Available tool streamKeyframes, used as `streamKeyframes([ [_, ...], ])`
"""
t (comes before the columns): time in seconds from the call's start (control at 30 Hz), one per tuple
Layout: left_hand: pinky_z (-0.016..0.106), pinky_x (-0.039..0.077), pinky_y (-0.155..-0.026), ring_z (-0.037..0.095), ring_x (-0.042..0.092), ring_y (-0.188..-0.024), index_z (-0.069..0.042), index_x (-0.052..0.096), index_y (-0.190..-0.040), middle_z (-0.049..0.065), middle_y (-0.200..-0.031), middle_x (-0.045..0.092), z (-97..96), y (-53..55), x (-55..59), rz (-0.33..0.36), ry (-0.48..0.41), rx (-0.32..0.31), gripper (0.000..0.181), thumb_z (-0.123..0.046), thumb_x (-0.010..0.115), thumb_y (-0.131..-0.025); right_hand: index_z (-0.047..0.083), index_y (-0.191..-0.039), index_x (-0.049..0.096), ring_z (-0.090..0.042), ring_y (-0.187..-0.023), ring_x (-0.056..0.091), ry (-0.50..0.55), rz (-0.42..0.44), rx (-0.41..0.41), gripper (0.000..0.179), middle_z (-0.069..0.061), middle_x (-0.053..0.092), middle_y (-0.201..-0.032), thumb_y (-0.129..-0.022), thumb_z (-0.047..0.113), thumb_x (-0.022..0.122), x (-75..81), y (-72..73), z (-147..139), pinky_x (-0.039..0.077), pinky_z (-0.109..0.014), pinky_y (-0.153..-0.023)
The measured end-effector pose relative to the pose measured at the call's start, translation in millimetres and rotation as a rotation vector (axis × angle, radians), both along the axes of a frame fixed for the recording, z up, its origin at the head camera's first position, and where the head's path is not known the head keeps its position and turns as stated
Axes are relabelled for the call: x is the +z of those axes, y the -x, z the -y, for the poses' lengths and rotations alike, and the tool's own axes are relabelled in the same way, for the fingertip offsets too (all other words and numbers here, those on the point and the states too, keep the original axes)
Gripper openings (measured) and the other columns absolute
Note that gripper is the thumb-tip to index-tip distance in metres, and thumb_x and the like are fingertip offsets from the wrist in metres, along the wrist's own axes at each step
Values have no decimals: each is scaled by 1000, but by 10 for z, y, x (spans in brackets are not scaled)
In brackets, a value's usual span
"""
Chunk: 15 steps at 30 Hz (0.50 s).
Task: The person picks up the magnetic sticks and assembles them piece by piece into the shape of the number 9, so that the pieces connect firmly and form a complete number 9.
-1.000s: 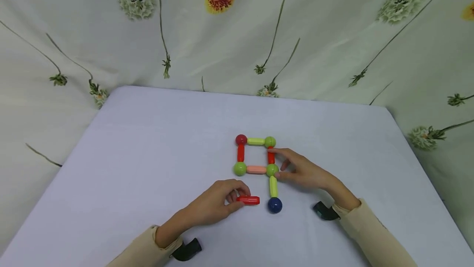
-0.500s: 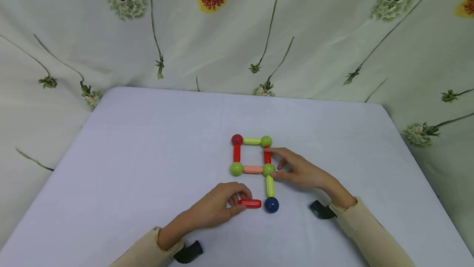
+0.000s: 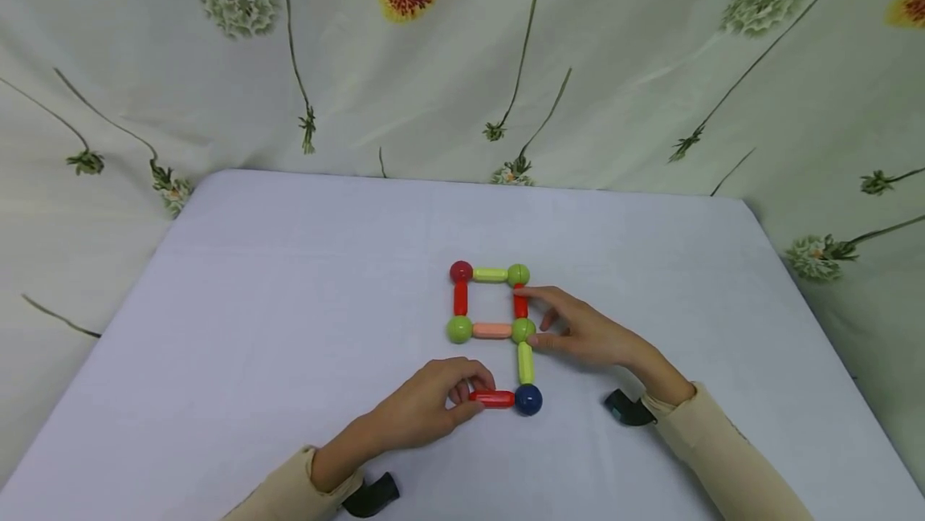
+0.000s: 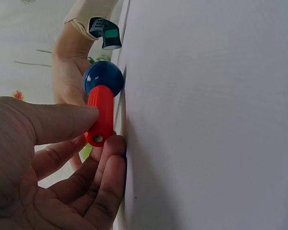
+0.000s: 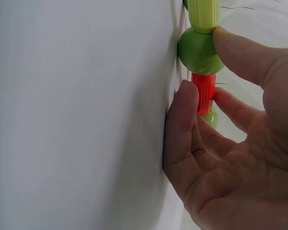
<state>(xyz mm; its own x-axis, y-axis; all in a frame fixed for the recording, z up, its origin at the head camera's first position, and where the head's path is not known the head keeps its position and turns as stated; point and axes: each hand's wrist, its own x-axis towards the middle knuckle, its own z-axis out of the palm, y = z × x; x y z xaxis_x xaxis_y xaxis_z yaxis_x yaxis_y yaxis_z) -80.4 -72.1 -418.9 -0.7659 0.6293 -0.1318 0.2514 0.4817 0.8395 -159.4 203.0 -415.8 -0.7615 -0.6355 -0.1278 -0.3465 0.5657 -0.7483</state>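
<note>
My left hand (image 3: 417, 404) pinches a red magnetic rod (image 3: 495, 400) between thumb and fingers. The rod's far end meets a dark blue ball (image 3: 528, 399), as the left wrist view also shows. A yellow-green rod (image 3: 525, 363) runs from that ball up to a green ball (image 3: 523, 331), the corner of a square of rods and balls. My right hand (image 3: 581, 328) rests against this corner, its thumb touching the green ball and a finger on the square's right red rod (image 3: 520, 305). A pink rod (image 3: 492, 331) forms the square's near side.
A red ball (image 3: 461, 271) and two more green balls mark the square's other corners. Everything lies on a table with a pale cloth (image 3: 311, 264). A flower-print curtain (image 3: 448, 63) hangs behind it. Dark devices (image 3: 629, 408) sit at both wrists.
My left hand has moved the red rod rightward and slightly nearer until its end meets the blue ball. The right hand stays at the corner. The head view has shifted slightly.
</note>
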Motion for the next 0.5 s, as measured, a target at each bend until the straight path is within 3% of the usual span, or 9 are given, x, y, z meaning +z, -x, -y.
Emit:
streamKeyframes([
  [0.5,19,52,-74,5,57,-83,-14,66,-113,-8,-99,64,10,-4,3,-7,8,12,23,-10,72,-91,17,-155,34,-18,-100,58,4,15,13,72,-9,43,-150,-93,21,72,24,20,9,53,-28,-79],
])
